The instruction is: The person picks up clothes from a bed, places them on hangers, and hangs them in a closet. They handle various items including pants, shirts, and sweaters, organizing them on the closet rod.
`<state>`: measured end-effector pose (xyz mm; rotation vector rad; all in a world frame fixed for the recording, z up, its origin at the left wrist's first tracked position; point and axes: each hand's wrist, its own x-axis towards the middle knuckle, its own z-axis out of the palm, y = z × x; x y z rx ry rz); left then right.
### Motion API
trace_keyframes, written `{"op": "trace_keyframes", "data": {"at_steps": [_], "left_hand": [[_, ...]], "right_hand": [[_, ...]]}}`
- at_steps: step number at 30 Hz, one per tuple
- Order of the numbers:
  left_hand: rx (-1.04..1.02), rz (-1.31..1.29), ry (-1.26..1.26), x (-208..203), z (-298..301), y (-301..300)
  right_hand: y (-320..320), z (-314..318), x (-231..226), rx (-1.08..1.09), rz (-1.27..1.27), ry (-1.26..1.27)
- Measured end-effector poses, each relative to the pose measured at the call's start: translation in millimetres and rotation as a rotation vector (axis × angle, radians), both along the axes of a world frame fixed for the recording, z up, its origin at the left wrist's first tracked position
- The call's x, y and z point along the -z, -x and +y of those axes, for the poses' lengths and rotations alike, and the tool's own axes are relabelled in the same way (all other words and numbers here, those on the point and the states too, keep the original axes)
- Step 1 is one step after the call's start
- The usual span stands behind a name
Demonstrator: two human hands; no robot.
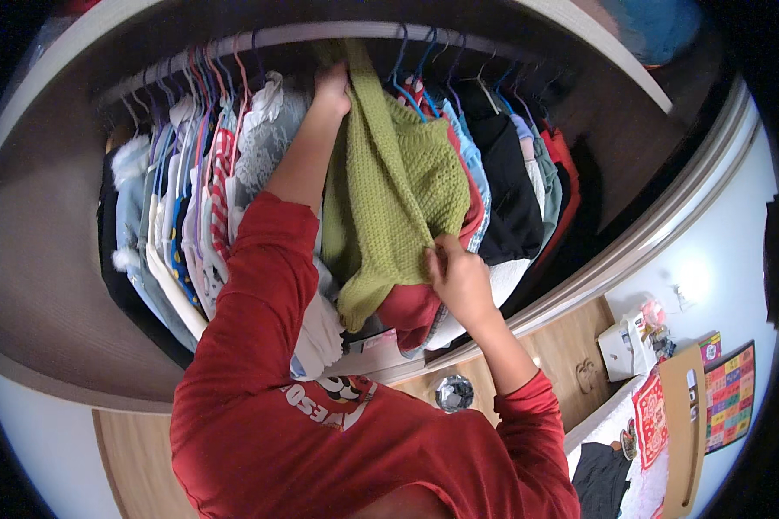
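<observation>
A green knitted sweater (389,190) hangs down from the closet rail (312,33), one long part of it draped over the bar. Just under the rail, my left hand (332,89) is closed at the sweater's left upper edge, its fingertips partly hidden by the knit. Lower and to the right, my right hand (460,278) pinches the sweater's lower right edge between thumb and fingers. Behind the sweater, a dark red garment (409,311) shows below its hem. Blue hangers (398,69) hook onto the rail just right of the sweater.
Several garments on hangers crowd both sides, including a red-and-white striped one (222,177) and a black one (502,186). Below stand a clear round bin (453,393) on the wood floor and, at right, a white box (616,353) and a bed with dark clothing (601,481).
</observation>
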<state>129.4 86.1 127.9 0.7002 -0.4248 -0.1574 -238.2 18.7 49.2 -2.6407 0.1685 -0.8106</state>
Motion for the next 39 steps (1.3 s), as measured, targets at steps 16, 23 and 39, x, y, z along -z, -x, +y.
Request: {"op": "trace_keyframes", "data": {"at_steps": [16, 23, 39], "left_hand": [[-0.809, -0.559, -0.709, 24.1, -0.3, -111.1], [-0.316, -0.037, 0.050, 0.9, 3.3, 14.4], [-0.302, -0.178, 0.062, 6.6, 54.3, 30.0]], "right_hand": [[-12.1, 12.1, 4.7, -0.043, -0.005, 0.097], [-51.3, 34.3, -43.8, -0.134, -0.187, -0.005], [-151.2, -12.8, -22.7, -0.382, -0.266, -0.623]]}}
